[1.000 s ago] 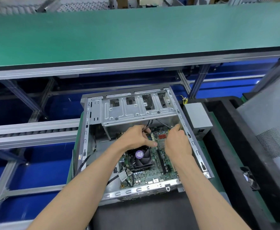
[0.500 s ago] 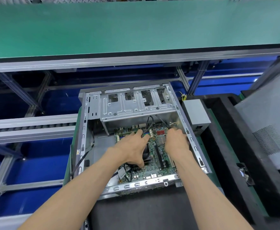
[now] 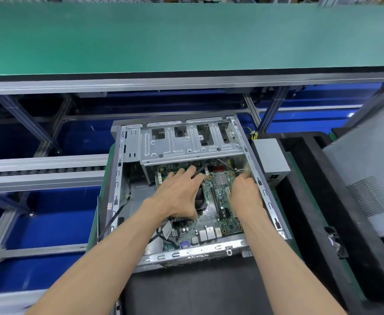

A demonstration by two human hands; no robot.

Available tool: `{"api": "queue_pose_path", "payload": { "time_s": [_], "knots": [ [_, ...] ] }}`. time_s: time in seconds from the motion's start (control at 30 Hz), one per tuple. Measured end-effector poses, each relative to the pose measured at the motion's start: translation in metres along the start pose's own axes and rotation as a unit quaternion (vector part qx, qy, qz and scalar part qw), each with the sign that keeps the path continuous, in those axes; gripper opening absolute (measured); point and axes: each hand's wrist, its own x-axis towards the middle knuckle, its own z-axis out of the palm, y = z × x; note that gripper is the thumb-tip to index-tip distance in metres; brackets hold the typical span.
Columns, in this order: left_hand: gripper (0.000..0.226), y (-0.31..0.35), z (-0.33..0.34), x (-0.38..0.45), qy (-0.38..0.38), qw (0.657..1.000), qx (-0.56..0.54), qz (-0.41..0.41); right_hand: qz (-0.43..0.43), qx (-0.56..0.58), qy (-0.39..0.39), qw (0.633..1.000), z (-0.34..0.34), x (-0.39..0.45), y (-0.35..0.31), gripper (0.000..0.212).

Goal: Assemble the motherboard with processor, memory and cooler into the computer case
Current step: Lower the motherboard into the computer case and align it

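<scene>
Computer case: an open metal computer case (image 3: 116,178) lies on its side on a dark mat (image 3: 193,292), its open face up.
Motherboard: the green motherboard (image 3: 220,214) lies flat inside the case, toward its right side, its port block at the near edge.
Cooler: the black cooler (image 3: 200,201) sits on the board's left part, mostly hidden under the left hand.
Left hand: the left hand (image 3: 179,196) lies palm down over the cooler, fingers spread and fairly straight, reaching to the far part of the board beside a black cable (image 3: 200,172); thumb on the cooler's near side.
Right hand: the right hand (image 3: 245,194) is at the board's right edge, just beside the case wall, fingers curled downward; I cannot tell whether they grip anything.
Drive cage: a silver drive cage (image 3: 186,146) spans the far end of the case, above the board's far edge.
Power supply: a grey power supply (image 3: 270,155) sits just right of the case.
Surroundings: a green conveyor belt (image 3: 186,37) runs across the far side.
</scene>
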Motion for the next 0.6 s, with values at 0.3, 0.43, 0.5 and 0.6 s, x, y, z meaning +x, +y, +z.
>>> {"api": "queue_pose_path", "payload": {
  "time_s": [0.3, 0.43, 0.5, 0.6],
  "knots": [
    [0.122, 0.001, -0.001, 0.004, 0.008, 1.0, 0.011, 0.002, -0.103, -0.181, -0.039, 0.977, -0.003, 0.0, -0.006, 0.017],
    [0.126, 0.001, 0.002, 0.007, -0.004, 1.0, 0.003, 0.005, -0.036, 0.061, -0.091, 0.993, -0.005, 0.005, -0.012, 0.021],
    [0.127, 0.004, 0.002, 0.008, -0.012, 1.0, -0.006, 0.005, 0.016, 0.163, -0.105, 0.981, -0.003, 0.011, -0.013, 0.03],
    [0.125, 0.007, 0.005, 0.01, -0.012, 1.0, -0.021, 0.012, 0.045, 0.213, -0.118, 0.969, 0.004, 0.016, -0.01, 0.041]
  ]
}}
